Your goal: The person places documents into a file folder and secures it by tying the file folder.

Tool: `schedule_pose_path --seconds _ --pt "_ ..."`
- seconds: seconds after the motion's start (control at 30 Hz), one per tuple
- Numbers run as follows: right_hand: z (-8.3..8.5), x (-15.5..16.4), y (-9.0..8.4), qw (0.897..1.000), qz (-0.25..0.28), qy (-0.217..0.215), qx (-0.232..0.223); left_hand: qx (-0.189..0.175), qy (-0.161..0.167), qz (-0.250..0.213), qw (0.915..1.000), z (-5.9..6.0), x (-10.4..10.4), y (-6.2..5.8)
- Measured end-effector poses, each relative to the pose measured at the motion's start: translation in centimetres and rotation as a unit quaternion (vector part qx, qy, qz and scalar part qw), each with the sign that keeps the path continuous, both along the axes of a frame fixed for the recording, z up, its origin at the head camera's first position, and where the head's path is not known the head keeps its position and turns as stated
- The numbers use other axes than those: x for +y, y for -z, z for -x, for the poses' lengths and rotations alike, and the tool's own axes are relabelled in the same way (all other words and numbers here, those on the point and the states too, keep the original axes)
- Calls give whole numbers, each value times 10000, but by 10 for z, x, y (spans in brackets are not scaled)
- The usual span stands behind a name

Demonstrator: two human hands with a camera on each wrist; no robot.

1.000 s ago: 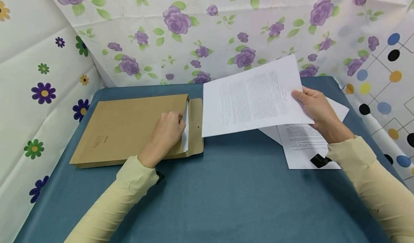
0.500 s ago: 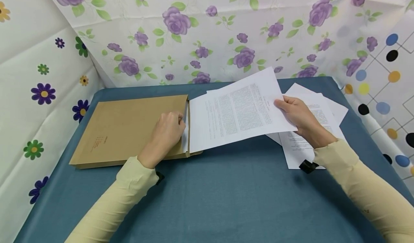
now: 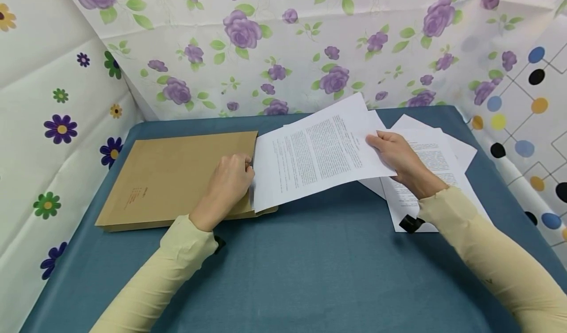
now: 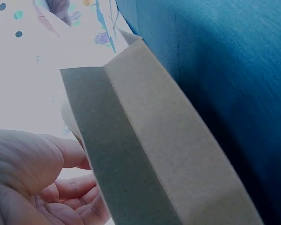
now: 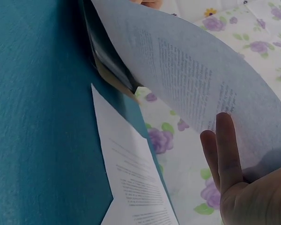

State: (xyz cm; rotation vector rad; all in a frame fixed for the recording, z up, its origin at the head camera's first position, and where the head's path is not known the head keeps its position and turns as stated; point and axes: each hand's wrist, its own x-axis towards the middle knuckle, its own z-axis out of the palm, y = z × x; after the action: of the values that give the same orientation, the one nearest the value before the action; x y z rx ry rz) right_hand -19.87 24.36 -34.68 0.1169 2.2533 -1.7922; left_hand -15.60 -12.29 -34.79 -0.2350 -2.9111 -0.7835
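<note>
A brown paper envelope lies flat on the left of the blue table, its mouth facing right. My left hand rests on it at the mouth, fingers curled round the edge of the upper layer; in the left wrist view the fingers curl behind the brown envelope. My right hand pinches a printed white sheet by its right edge. The sheet's left edge reaches the envelope's mouth beside my left hand. In the right wrist view the sheet arches over my fingers.
More printed sheets lie loosely stacked on the table's right side, under my right forearm; one of these sheets shows in the right wrist view. Flowered sheeting walls the table at the back and both sides. The blue cloth in front is bare.
My right hand has carried the printed sheet leftward and down, from hanging above the table's middle to its left edge meeting the envelope's mouth. The left hand has stayed in place.
</note>
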Motion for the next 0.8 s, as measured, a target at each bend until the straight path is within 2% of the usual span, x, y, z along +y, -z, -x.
schedule_pose_path --seconds 0.2,0.33,0.53,0.67,0.8 --pt "3 1 0 10000 16 40 41 -44 0 -3 10000 0 0 0" --pt "5 1 2 9996 244 122 -6 -35 12 27 10000 1 1 0" --pt "-1 -13 12 9985 548 -42 51 10 -4 42 10000 1 1 0" --pt "-7 -23 18 9945 929 -463 -98 86 29 79 9999 1 1 0" --pt "-8 -27 18 9824 1245 -1349 -355 126 70 77 9999 2 1 0"
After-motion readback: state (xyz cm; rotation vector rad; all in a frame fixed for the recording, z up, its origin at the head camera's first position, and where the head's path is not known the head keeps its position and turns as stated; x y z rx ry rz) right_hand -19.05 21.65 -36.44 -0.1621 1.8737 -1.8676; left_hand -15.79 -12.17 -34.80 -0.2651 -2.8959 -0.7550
